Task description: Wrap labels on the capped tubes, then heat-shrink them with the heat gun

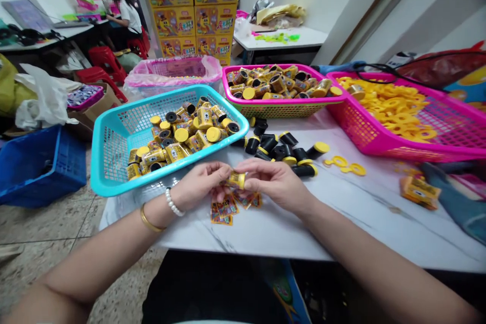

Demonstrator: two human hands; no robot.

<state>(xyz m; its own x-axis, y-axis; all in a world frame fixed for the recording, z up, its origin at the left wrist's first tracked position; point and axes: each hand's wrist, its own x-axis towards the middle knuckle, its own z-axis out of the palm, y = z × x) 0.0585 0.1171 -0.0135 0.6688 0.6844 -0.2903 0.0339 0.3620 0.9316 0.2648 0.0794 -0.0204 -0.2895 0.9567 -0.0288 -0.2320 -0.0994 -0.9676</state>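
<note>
Between my two hands is a small yellow-wrapped container (236, 180), partly covered by fingers. My left hand (207, 179) pinches its left end, and my right hand (275, 179) closes around its right end. Printed labels (224, 209) lie loosely on the table just below the hands. Beyond my right hand sits a pile of black containers with yellow caps (284, 149). The turquoise basket (108, 188) stands just past my left hand, holding many yellow-labelled containers (182, 135).
A pink basket (281, 107) of labelled containers stands at the back, and another pink basket (383, 149) holds yellow ring parts. Two yellow rings (345, 166) and a bundle of labels (419, 191) lie on the right. A person (123, 15) sits behind, near stacked cartons (193, 7).
</note>
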